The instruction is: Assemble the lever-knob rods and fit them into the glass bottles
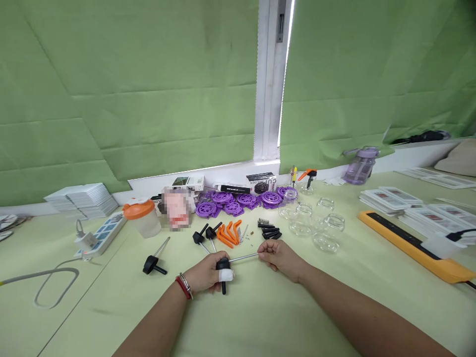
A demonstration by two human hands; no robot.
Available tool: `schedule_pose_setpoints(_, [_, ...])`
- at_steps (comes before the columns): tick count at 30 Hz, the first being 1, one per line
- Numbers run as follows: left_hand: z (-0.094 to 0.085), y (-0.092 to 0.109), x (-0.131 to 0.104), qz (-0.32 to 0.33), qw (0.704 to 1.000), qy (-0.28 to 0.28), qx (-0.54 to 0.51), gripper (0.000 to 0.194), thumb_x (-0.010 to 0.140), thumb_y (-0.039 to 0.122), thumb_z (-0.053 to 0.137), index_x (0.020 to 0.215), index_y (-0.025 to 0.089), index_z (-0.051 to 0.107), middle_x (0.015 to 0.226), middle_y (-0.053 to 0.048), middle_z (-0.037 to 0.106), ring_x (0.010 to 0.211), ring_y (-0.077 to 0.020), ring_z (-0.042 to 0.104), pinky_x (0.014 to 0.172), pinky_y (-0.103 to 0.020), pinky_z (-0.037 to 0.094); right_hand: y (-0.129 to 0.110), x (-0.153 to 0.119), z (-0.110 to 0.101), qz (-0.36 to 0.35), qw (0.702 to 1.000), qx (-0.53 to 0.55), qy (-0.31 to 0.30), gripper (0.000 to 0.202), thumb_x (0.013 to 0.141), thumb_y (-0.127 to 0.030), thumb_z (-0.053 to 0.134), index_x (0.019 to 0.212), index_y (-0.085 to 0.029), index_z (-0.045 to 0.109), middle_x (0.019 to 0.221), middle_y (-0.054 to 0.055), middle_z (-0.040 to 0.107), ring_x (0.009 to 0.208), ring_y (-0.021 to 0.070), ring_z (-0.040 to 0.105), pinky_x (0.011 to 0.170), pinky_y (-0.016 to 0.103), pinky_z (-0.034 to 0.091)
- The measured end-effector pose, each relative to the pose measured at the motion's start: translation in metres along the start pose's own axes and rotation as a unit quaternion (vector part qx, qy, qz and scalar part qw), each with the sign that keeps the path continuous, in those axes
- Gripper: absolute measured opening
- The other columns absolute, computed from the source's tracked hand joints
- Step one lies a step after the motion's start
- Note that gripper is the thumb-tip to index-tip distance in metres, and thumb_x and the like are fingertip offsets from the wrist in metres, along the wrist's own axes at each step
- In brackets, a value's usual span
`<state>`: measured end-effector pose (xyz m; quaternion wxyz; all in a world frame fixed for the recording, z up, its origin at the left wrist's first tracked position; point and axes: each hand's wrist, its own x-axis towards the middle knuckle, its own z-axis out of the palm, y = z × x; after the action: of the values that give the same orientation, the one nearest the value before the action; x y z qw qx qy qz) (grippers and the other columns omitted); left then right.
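My left hand point(211, 273), with a white wrap on one finger, is closed around a round black plastic cap point(223, 264) that has a short black stem pointing down. A thin metal rod point(243, 257) runs from this cap to the right. At the rod's far end, the fingertips of my right hand point(278, 258) pinch it. Just beyond my hands lie two similar black caps with rods point(201, 237), several orange crank-shaped pieces point(229, 233), small screws and several black handle-like pieces point(270, 232). Another black cap with a rod point(151, 264) rests off to the left.
Several clear glass jars point(326, 240) stand right of centre. Purple wheel-shaped parts point(234, 207) lie at the back. An orange-lidded cup point(147, 221) and a white power strip point(104, 235) are left; a yellow power strip point(405, 243) and a purple bottle point(359, 168) are right.
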<state>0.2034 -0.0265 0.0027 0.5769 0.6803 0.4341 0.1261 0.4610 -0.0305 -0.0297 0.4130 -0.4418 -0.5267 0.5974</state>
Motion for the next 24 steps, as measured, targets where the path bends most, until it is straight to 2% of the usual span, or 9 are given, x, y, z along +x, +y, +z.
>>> schedule_pose_setpoints(10, [0.0005, 0.0027, 0.0006, -0.01, 1.0, 0.008, 0.001, 0.037, 0.071, 0.047, 0.064, 0.085, 0.02, 0.044, 0.049, 0.007, 0.047, 0.037, -0.0077, 0.045, 0.032, -0.015, 0.033, 0.0009, 0.0001, 0.0013, 0.007, 1.0, 0.008, 0.024, 0.024, 0.066, -0.031, 0.071, 0.078, -0.014, 0.058, 0.059, -0.005, 0.052, 0.041, 0.0035, 0.036, 0.037, 0.018, 0.025])
schedule_pose_setpoints(17, [0.0011, 0.0037, -0.0001, -0.013, 1.0, 0.01, 0.003, 0.036, 0.071, 0.047, 0.064, 0.085, 0.02, 0.045, 0.047, 0.008, 0.045, 0.035, -0.0076, 0.044, 0.031, -0.015, 0.032, 0.0017, -0.0004, -0.0007, -0.007, 1.0, -0.003, 0.0, 0.024, 0.068, -0.033, 0.07, 0.08, -0.015, 0.059, 0.063, -0.004, 0.053, 0.043, 0.0034, 0.036, 0.039, 0.019, 0.026])
schedule_pose_setpoints(24, [0.0008, 0.0082, -0.0011, -0.019, 1.0, 0.005, 0.015, 0.038, 0.071, 0.048, 0.064, 0.086, 0.02, 0.045, 0.05, 0.008, 0.047, 0.035, -0.0067, 0.043, 0.031, -0.015, 0.032, -0.0007, -0.0008, 0.0022, -0.011, 1.0, -0.009, 0.008, 0.025, 0.068, -0.035, 0.07, 0.079, -0.015, 0.059, 0.063, -0.004, 0.052, 0.043, 0.0038, 0.036, 0.04, 0.019, 0.026])
